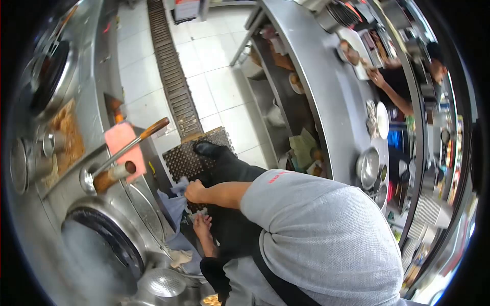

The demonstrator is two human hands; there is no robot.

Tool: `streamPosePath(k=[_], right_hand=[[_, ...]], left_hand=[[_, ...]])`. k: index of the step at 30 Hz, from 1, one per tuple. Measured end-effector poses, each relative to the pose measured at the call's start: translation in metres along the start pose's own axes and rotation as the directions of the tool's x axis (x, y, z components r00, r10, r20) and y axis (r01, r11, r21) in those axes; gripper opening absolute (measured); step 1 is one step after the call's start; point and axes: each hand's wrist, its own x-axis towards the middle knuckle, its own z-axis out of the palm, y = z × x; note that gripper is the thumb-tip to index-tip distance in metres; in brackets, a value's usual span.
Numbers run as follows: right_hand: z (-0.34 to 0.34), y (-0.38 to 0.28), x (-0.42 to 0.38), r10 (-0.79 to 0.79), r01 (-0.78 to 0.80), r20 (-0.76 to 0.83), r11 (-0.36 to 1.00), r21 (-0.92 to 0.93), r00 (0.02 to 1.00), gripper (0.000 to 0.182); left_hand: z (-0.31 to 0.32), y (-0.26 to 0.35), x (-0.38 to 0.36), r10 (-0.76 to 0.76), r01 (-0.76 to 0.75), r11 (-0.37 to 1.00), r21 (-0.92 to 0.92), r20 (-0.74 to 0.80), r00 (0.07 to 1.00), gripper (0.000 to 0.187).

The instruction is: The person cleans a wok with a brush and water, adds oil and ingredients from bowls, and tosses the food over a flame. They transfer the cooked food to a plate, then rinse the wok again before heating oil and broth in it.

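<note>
My right hand is closed on a blue-grey cloth, which hangs down along the front of the stove. Just below it in the picture, my left hand has its palm turned up and its fingers loosely curled and apart. Nothing shows in that left hand, and it sits beside the cloth. To the left stands a steaming wok. Above the wok, a ladle with a wooden handle lies beside a second thick wooden handle and a pink board-like piece.
A perforated skimmer rests near the wok. Another wok is at the upper left. Behind me runs a steel counter with metal bowls; a co-worker handles food beyond it. A floor grate crosses white tiles.
</note>
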Motion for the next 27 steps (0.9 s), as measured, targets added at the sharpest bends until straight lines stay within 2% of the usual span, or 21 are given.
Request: streamPosePath(k=[1, 2, 3, 4, 5, 6, 7, 8, 13, 15, 16, 17, 18, 19, 20, 21, 22, 23, 25, 26, 27], right_hand=[[0.006, 0.007, -0.003, -0.025, 0.016, -0.094, 0.996, -0.091, 0.995, 0.023], [0.001, 0.012, -0.006, 0.012, -0.02, -0.108, 0.997, -0.08, 0.994, 0.023], [-0.012, 0.013, -0.011, -0.181, 0.179, 0.007, 0.971, -0.156, 0.984, 0.029], [-0.025, 0.014, -0.015, -0.359, 0.381, 0.135, 0.901, -0.208, 0.924, 0.036], [-0.047, 0.008, -0.026, -0.373, 0.377, 0.179, 0.926, 0.012, 0.91, 0.031], [-0.073, 0.001, -0.037, -0.387, 0.338, 0.222, 0.913, 0.229, 0.895, 0.027], [-0.078, -0.009, -0.043, -0.378, 0.288, 0.243, 0.897, 0.334, 0.893, 0.029], [-0.067, -0.021, -0.044, -0.345, 0.244, 0.255, 0.902, 0.358, 0.903, 0.031], [0.014, -0.063, -0.02, -0.071, 0.001, 0.23, 0.956, 0.293, 0.971, 0.041], [0.028, -0.074, -0.015, 0.036, -0.087, 0.175, 0.952, 0.293, 0.984, 0.045], [0.035, -0.087, -0.011, 0.148, -0.174, 0.108, 0.938, 0.299, 0.983, 0.047], [0.042, -0.1, -0.009, 0.298, -0.288, 0.014, 0.905, 0.314, 0.954, 0.049], [0.035, -0.104, -0.013, 0.497, -0.447, -0.092, 0.835, 0.321, 0.863, 0.05], [0.027, -0.109, -0.017, 0.666, -0.574, -0.192, 0.729, 0.374, 0.721, 0.051], [0.022, -0.104, -0.014, 0.483, -0.464, -0.099, 0.871, 0.163, 0.87, 0.046], [0.022, -0.093, -0.007, 0.283, -0.281, 0.04, 0.958, -0.049, 0.958, 0.042], [0.023, -0.087, -0.001, 0.081, -0.027, 0.221, 0.971, -0.237, 0.972, 0.038], [-0.004, -0.073, -0.023, -0.158, 0.227, 0.269, 0.942, -0.248, 0.95, 0.044], [-0.058, -0.041, -0.064, -0.49, 0.484, 0.101, 0.767, -0.422, 0.866, 0.057], [-0.084, -0.027, -0.076, -0.59, 0.502, -0.016, 0.701, -0.506, 0.807, 0.065], [-0.137, -0.016, -0.1, -0.629, 0.586, -0.014, 0.732, -0.348, 0.778, 0.062]], left_hand=[[-0.001, -0.005, 0.006, -0.052, 0.05, 0.997, -0.064, -0.025, 0.998, 0.052], [0.002, 0.0, 0.008, -0.05, 0.05, 0.998, -0.033, -0.001, 0.999, 0.052], [0.008, 0.011, 0.004, -0.124, 0.113, 0.958, -0.264, -0.024, 0.992, 0.057], [0.015, 0.024, 0.001, -0.204, 0.163, 0.86, -0.483, -0.033, 0.978, 0.062], [0.044, 0.06, -0.034, -0.251, 0.18, 0.78, -0.599, -0.036, 0.967, 0.065], [0.054, 0.076, -0.039, -0.229, 0.166, 0.766, -0.621, -0.022, 0.973, 0.065], [0.054, 0.081, -0.04, -0.219, 0.175, 0.762, -0.623, 0.006, 0.976, 0.064], [0.051, 0.083, -0.038, -0.199, 0.172, 0.776, -0.607, 0.023, 0.98, 0.063], [0.01, 0.065, -0.014, -0.117, 0.119, 0.931, -0.345, 0.028, 0.993, 0.06], [0.003, 0.065, -0.011, -0.09, 0.096, 0.975, -0.2, 0.038, 0.995, 0.06], [0.002, 0.066, -0.007, -0.064, 0.069, 0.993, -0.1, 0.048, 0.997, 0.059], [0.001, 0.067, -0.004, -0.046, 0.047, 0.999, -0.023, 0.064, 0.997, 0.059], [0.001, 0.07, -0.004, -0.021, 0.016, 0.998, 0.055, 0.083, 0.996, 0.059], [-0.001, 0.072, -0.003, 0.007, -0.021, 0.99, 0.139, 0.098, 0.995, 0.059], [-0.002, 0.076, -0.004, 0.032, -0.057, 0.975, 0.217, 0.117, 0.993, 0.059], [0.001, 0.08, -0.007, 0.067, -0.105, 0.95, 0.293, 0.137, 0.988, 0.06], [0.0, 0.084, -0.011, 0.102, -0.156, 0.917, 0.368, 0.163, 0.981, 0.06], [-0.003, 0.088, -0.016, 0.139, -0.204, 0.873, 0.443, 0.174, 0.975, 0.06], [-0.004, 0.104, -0.033, 0.209, -0.282, 0.745, 0.605, 0.19, 0.959, 0.061], [-0.002, 0.116, -0.041, 0.226, -0.311, 0.651, 0.692, 0.214, 0.95, 0.062], [-0.003, 0.132, -0.056, 0.222, -0.318, 0.618, 0.719, 0.228, 0.948, 0.062]])
